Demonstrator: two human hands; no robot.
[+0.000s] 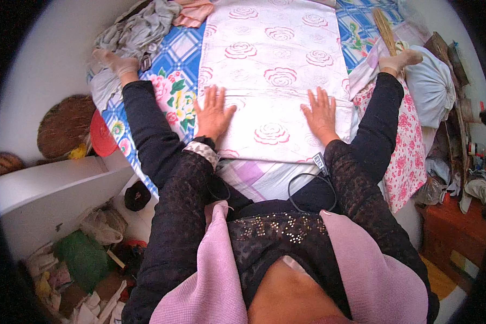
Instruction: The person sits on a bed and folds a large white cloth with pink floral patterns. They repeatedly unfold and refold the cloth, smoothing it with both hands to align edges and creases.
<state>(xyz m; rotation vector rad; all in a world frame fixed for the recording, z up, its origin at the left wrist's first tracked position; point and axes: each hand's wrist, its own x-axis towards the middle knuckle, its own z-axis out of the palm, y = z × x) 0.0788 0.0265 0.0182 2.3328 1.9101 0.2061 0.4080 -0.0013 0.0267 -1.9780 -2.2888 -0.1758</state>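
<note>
Two hands apart, flat and splayed, pinching nothing — left hand (213, 116) and right hand (321, 116) on the lower part of the white rose-print cloth (278, 56), upper centre of frame. Creases run across it by the hands; uneven pushing could bunch it or skew it over the blue checked bedspread (181, 51). Small switch box (321, 162) at its lower right corner — snagging the cable (290, 188) could drag it off.
</note>
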